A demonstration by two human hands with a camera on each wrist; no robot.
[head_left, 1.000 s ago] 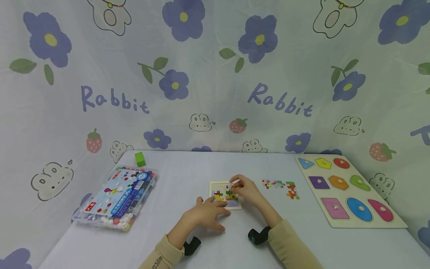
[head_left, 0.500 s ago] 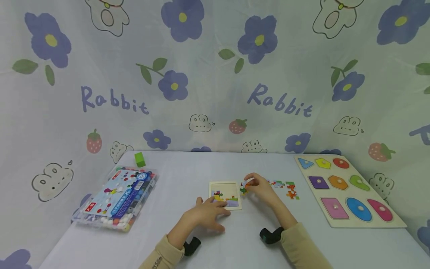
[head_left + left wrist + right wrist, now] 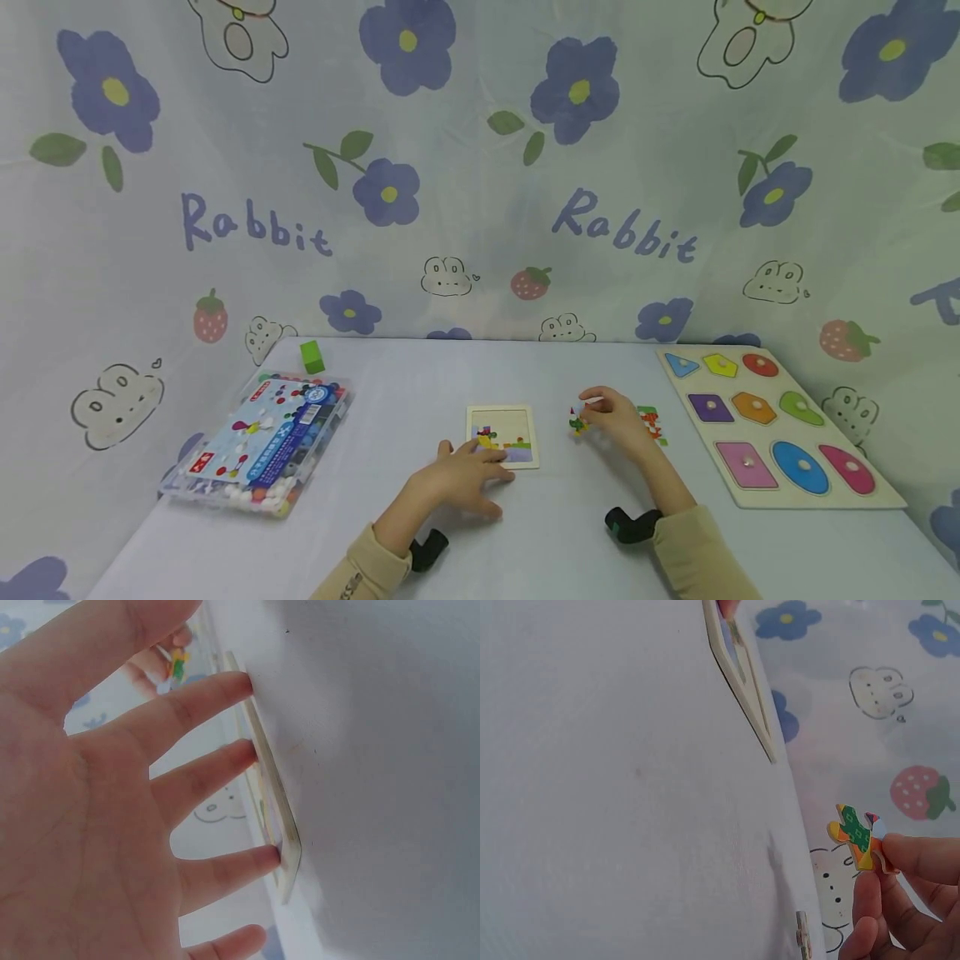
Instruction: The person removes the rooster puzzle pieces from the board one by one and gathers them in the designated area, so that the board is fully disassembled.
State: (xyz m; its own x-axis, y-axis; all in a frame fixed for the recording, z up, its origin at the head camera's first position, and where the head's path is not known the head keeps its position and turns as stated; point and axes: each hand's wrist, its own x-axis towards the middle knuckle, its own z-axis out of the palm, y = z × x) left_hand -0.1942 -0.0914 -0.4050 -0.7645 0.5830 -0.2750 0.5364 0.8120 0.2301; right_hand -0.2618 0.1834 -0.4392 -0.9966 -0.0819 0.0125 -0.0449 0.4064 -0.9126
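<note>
From my remote station, I saw the small, jigsaw-cut puzzle piece printed in green, yellow and orange [image 3: 855, 834] raised above the counter [image 3: 405, 392], to the right of the square, pale wooden puzzle tray [image 3: 536, 442]. The right hand [image 3: 611, 417] pinched it by its side between thumb and fingers, leaving its yellow knob free. Whether it was 1 piece or several joined, I could not tell.

I judged it light, thin and stiff, with little to fear from slipping but narrow tabs that might chip or bend. Opposite edges seemed the best hold, leaving the printed face uncovered.

The left hand [image 3: 465, 479] had its fingers spread, with 3 fingertips touching the tray's edge; how hard they pressed, I could not tell. The tray lay flat, its lower part carrying a coloured picture and its upper part showing bare wood.

Beyond the right hand, partly hidden by it, lay loose orange, red and green puzzle pieces [image 3: 651, 417]. Farther right was a pale board of coloured, knobbed shapes [image 3: 705, 383]. Well to the left sat a clear plastic box of beads with a blue label [image 3: 258, 433], with a bright green block [image 3: 312, 357] just behind it.
</note>
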